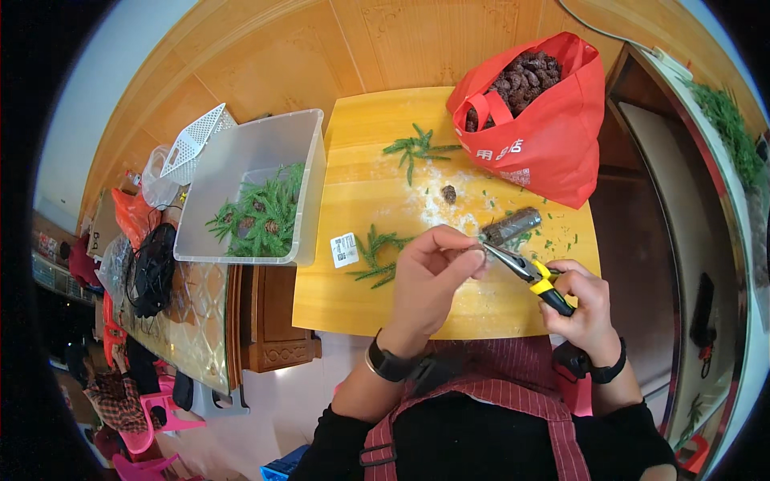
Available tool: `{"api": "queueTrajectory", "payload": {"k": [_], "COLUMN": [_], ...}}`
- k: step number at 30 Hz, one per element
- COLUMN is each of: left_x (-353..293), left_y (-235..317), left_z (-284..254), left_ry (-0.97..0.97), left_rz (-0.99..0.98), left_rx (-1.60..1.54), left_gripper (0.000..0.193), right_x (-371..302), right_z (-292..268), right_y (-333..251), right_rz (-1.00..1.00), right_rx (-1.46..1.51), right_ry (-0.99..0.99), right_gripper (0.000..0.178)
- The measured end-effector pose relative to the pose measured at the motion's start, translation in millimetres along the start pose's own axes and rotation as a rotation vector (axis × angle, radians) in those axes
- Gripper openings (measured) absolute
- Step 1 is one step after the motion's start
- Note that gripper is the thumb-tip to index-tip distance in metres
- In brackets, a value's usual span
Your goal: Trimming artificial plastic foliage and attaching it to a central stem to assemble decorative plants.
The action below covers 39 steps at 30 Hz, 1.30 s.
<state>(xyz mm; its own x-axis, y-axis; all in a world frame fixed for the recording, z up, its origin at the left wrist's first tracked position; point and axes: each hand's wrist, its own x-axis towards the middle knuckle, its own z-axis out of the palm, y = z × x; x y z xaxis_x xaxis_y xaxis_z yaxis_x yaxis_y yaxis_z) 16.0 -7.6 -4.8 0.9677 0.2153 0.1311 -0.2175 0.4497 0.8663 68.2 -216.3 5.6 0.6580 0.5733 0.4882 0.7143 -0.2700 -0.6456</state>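
My right hand (pixel 584 309) grips a pair of pliers (pixel 520 266) with black and yellow handles. The jaws point up and left, toward the fingertips of my left hand (pixel 437 272). Those fingers are pinched close at the jaw tips, and whatever they hold is too small to make out. Just beyond the pliers lies a dark bundle in clear wrap (pixel 512 227). A small brown pine cone (pixel 448 194) rests farther back on the yellow table (pixel 361 144). Green artificial pine sprigs lie on the tabletop: one sprig (pixel 419 150) at the back, another sprig (pixel 377 255) left of my left hand.
A red bag (pixel 553 120) full of pine cones stands at the back right. On the left, a clear plastic bin (pixel 309 192) holds green sprigs and cones, with a white basket (pixel 197 143) behind it. White powder and green clippings are scattered mid-table near a white label card (pixel 344 250).
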Motion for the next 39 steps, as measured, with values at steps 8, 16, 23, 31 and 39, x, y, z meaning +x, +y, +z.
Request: {"api": "queueTrajectory", "payload": {"k": [8, 16, 23, 31, 39], "left_x": [3.0, 2.3, 4.3, 7.5, 9.9], "left_y": [11.6, -1.8, 10.0, -6.4, -15.3], "left_z": [2.7, 9.7, 0.7, 6.9, -5.4], "left_ry": [-0.031, 0.001, -0.059, -0.019, 0.1], "left_rz": [-0.055, 0.535, -0.135, 0.501, -0.039], "left_rx": [-0.092, 0.569, -0.174, 0.64, 0.032], "left_gripper": [0.017, 0.013, 0.022, 0.02, 0.015], "right_x": [-0.9, -6.3, -7.6, -10.3, -50.1], "right_z": [2.0, 2.7, 2.3, -5.1, -16.3], "right_y": [-0.4, -3.9, 11.1, -3.1, 58.3], "right_rz": [0.124, 0.258, 0.092, 0.402, 0.536], "right_rx": [0.103, 0.2, 0.121, 0.311, -0.436], "right_ry": [0.007, -0.02, 0.003, -0.081, 0.093], "right_gripper": [0.02, 0.019, 0.022, 0.02, 0.025]}}
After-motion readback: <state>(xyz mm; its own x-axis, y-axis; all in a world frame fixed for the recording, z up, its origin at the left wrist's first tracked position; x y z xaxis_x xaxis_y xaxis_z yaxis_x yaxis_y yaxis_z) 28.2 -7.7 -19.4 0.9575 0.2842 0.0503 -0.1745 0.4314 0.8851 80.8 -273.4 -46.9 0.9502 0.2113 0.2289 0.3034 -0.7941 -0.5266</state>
